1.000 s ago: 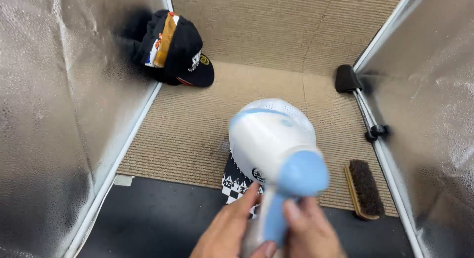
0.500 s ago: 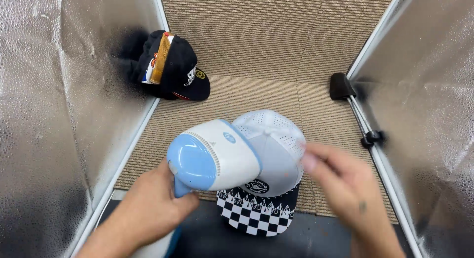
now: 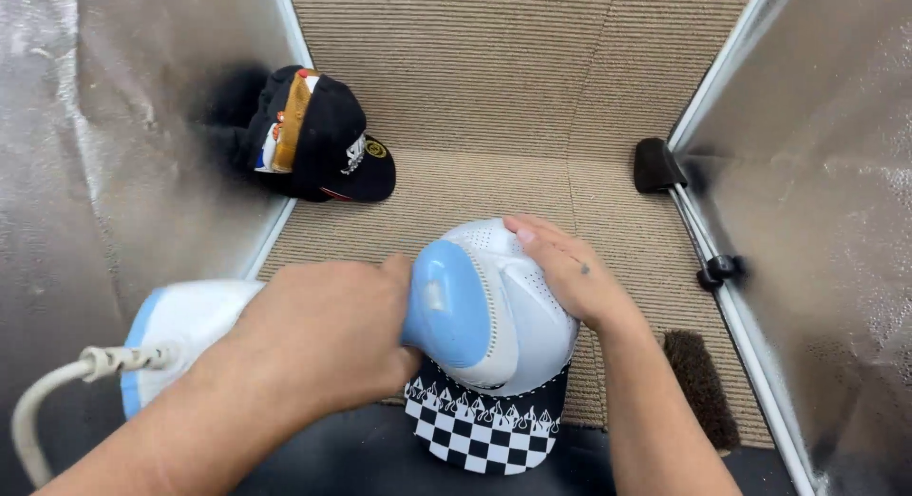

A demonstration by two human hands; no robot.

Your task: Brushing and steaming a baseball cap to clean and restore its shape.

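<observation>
The biggest things I saw were the two silver foil walls [image 3: 104, 154] rising on either side, meeting a ribbed tan mat [image 3: 494, 87] that covered the floor and the back of the booth. A dark strip of floor ran along the near edge of the mat.

My left hand [image 3: 318, 334] was closed around the handle of a white and blue steamer [image 3: 446, 301], with the body of the tool stretching back past my wrist toward the left wall. A pale cord [image 3: 57, 391] curved off its rear end toward the bottom left corner. The blue head of the steamer was pressed against the left side of a white cap [image 3: 518, 325].

The cap sat near the front edge of the mat, its crown perforated and its brim patterned in black and white checks with small flames, the brim reaching over the dark floor strip toward me. My right hand [image 3: 565, 268] lay open and flat on the top right of the crown, fingers spread, not gripping.

A black cap [image 3: 318, 144] with orange and white trim lay well apart at the back left, against the foil wall. A dark brush [image 3: 703, 387] lay on the mat just right of my right forearm. A small black pad [image 3: 655, 163] and a black clip [image 3: 719, 268] sat along the base rail of the right wall.
</observation>
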